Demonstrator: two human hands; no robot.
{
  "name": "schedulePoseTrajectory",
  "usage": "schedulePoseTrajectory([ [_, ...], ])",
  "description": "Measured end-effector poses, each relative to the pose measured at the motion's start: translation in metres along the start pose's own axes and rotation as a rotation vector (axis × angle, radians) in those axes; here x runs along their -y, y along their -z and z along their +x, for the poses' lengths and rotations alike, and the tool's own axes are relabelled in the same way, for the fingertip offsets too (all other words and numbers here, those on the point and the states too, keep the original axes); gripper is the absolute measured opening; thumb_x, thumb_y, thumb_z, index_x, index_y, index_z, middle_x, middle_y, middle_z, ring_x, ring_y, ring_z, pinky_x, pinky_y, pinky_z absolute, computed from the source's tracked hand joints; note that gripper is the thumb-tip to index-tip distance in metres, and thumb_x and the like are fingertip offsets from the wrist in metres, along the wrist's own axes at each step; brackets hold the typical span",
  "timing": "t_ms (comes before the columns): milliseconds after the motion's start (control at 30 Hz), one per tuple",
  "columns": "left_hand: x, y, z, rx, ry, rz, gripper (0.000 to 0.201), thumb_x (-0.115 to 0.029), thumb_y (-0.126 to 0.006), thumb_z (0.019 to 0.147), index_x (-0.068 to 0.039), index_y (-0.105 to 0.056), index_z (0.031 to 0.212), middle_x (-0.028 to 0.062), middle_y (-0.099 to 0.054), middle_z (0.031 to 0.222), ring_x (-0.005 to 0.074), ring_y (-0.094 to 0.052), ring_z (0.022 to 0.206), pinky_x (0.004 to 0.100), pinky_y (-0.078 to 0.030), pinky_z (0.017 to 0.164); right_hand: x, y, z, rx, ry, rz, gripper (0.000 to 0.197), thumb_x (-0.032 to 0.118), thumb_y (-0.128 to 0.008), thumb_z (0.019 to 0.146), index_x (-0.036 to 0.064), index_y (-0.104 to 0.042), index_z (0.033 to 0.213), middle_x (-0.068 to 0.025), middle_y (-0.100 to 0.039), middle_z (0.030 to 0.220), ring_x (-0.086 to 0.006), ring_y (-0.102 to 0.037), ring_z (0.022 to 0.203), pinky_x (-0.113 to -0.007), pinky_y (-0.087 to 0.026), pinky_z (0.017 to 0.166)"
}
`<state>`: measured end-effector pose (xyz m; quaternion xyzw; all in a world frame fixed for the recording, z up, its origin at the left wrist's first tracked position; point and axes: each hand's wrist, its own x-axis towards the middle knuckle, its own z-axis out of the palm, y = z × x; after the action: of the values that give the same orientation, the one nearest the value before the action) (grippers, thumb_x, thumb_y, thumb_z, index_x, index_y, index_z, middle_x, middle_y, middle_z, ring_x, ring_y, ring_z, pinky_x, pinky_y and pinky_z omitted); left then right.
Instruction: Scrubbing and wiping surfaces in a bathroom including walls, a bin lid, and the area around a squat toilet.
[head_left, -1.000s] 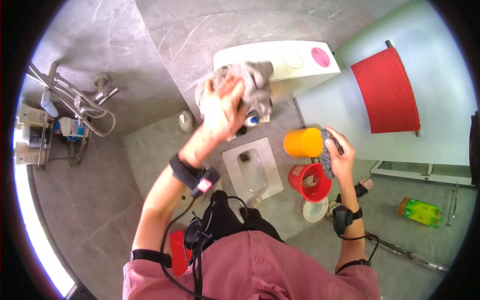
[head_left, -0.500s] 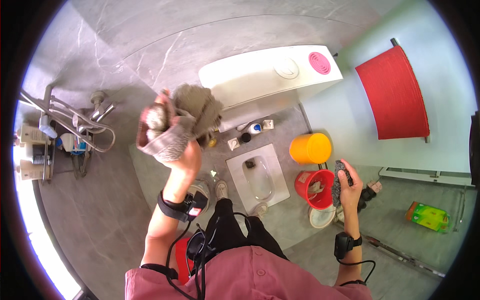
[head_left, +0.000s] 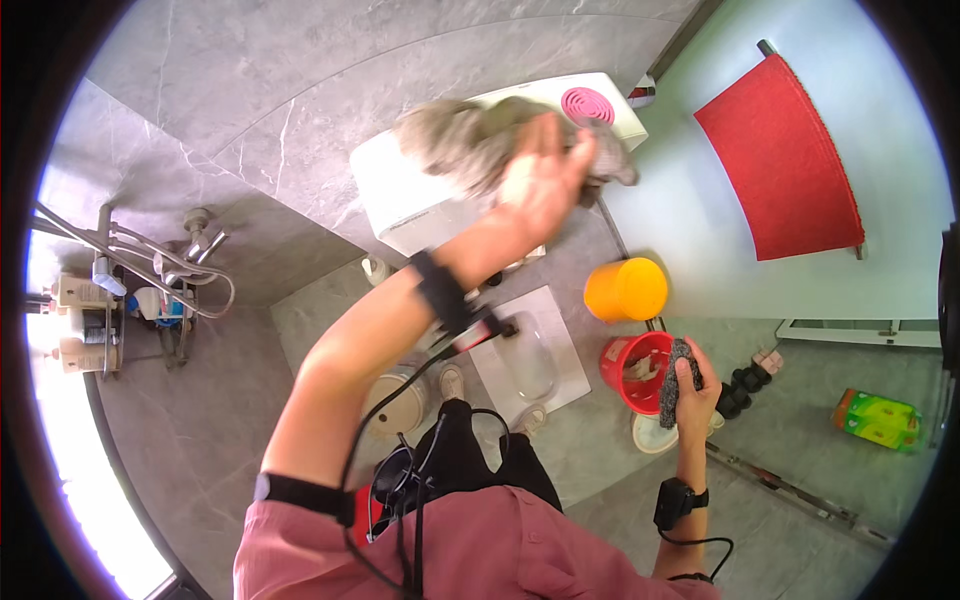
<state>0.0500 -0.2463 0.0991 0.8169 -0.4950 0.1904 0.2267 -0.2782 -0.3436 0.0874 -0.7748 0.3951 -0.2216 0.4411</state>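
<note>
My left hand (head_left: 540, 190) reaches across to the white toilet cistern (head_left: 385, 190) at the far wall and presses a crumpled grey-brown cloth (head_left: 455, 142) against its top. Motion blurs the cloth and the fingers, and cloth sticks out on both sides of the hand. On the lid's right end lies a round pink ringed mat (head_left: 588, 105), partly covered. Low on the right, my right hand (head_left: 700, 390) grips a dark grey scrubbing sponge (head_left: 676, 378) between thumb and fingers, held in the air near a red bucket (head_left: 618, 375).
A white squat toilet (head_left: 565, 370) is set in the floor ahead of my feet. Near the right wall stands a yellow bucket (head_left: 627, 290); above it hangs a red towel (head_left: 780, 160). Shower fittings (head_left: 195, 245) and a bottle rack (head_left: 112, 325) are at left.
My left hand has swung right and away from me with the cloth, from beside the cistern onto its top. My right hand still holds the sponge in nearly the same place.
</note>
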Motion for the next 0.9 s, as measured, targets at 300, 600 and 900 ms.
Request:
schedulePoseTrajectory([
  [300,0.002,0.013,0.019,0.22,-0.149,0.194,0.056,-0.002,-0.05,0.072,-0.01,-0.037,0.126,0.0297,-0.044,0.118,0.0401,-0.046,0.109,0.0501,-0.037,0.091,0.018,0.012,-0.018,-0.049,-0.015,0.016,0.03,0.009,-0.057,0.085,-0.0008,-0.057,0.114,-0.0093,-0.06,0.106,-0.0138,-0.052,0.098,-0.025,-0.038,0.089],
  [600,0.069,0.102,-0.114,0.095,0.157,0.099,0.064,0.001,-0.056,0.067,-0.01,-0.042,0.128,0.0252,-0.04,0.128,0.039,-0.042,0.116,0.0476,-0.035,0.094,-0.011,0.0,-0.01,0.0,-0.006,0.08,0.03,0.005,-0.059,0.081,0.0003,-0.059,0.11,-0.009,-0.061,0.102,-0.0155,-0.056,0.093,-0.026,-0.042,0.084],
  [900,0.035,0.027,-0.029,-0.06,0.059,0.007,0.047,0.003,-0.055,0.065,0.007,-0.045,0.111,0.0236,-0.056,0.102,0.0405,-0.052,0.097,0.0428,-0.042,0.087,-0.051,0.004,-0.04,-0.049,-0.172,0.209,0.029,0.005,-0.06,0.081,0.0017,-0.059,0.11,-0.0076,-0.061,0.103,-0.0142,-0.054,0.094,-0.026,-0.04,0.086],
])
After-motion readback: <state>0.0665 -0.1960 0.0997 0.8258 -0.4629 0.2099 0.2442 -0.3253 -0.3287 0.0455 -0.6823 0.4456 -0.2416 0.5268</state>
